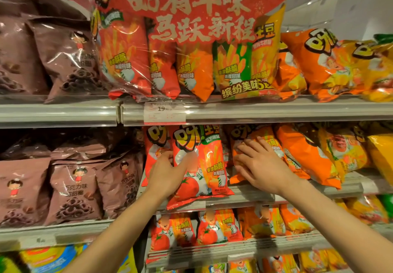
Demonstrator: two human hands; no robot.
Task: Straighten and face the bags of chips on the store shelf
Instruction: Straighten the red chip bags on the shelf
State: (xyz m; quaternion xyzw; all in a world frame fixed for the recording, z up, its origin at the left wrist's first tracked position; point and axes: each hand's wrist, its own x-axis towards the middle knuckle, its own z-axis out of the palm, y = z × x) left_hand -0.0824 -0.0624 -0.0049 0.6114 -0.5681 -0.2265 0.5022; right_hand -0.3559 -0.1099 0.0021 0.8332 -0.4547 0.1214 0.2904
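On the middle shelf, we see the glossy red foil chip bag with the tomato picture standing front-on, its bottom edge hanging past the shelf lip, probably because it sits too far forward. The left hand grips the bag's left edge, thumb across the face and fingers tucked behind, likely to square it and slide it back. At three o'clock from it, the right hand lies flat, fingers straight, on the tilted orange foil chip bag, seemingly to steady it. At twelve o'clock, above the white price tag, sits the big clear multipack.
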